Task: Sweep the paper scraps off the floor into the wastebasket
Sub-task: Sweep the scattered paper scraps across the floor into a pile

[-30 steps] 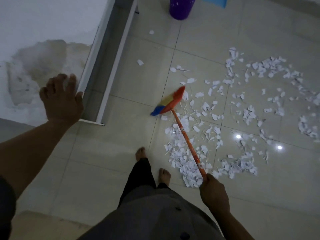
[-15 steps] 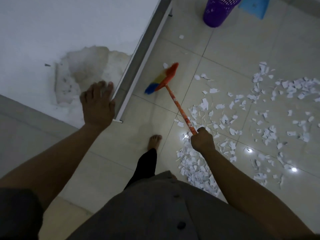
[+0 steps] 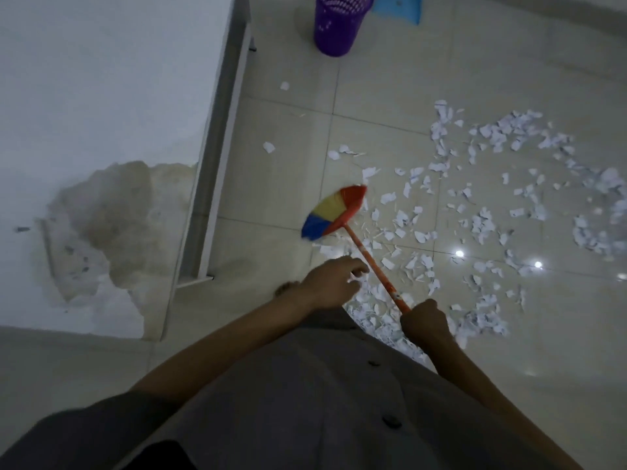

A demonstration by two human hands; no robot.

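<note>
A small broom point(image 3: 334, 212) with red, yellow and blue bristles rests on the pale tiled floor, its orange handle point(image 3: 376, 269) running back to my right hand point(image 3: 425, 322), which is closed on the handle's end. My left hand point(image 3: 334, 283) hovers just left of the handle's middle with fingers loosely curled, holding nothing. Many white paper scraps point(image 3: 485, 205) lie spread over the tiles to the right of the broom, with a denser pile point(image 3: 373, 313) by my hands. A purple wastebasket point(image 3: 337, 23) stands upright at the far top of the view.
A white wall with a stained, peeling patch point(image 3: 112, 218) fills the left side. A white metal frame point(image 3: 217, 144) runs along the floor beside it. A blue dustpan point(image 3: 400, 6) lies next to the wastebasket. A few stray scraps point(image 3: 268, 146) lie near the frame.
My left hand has left the wall and come down close to the broom handle. The broom head has swung back to the right, toward the scraps.
</note>
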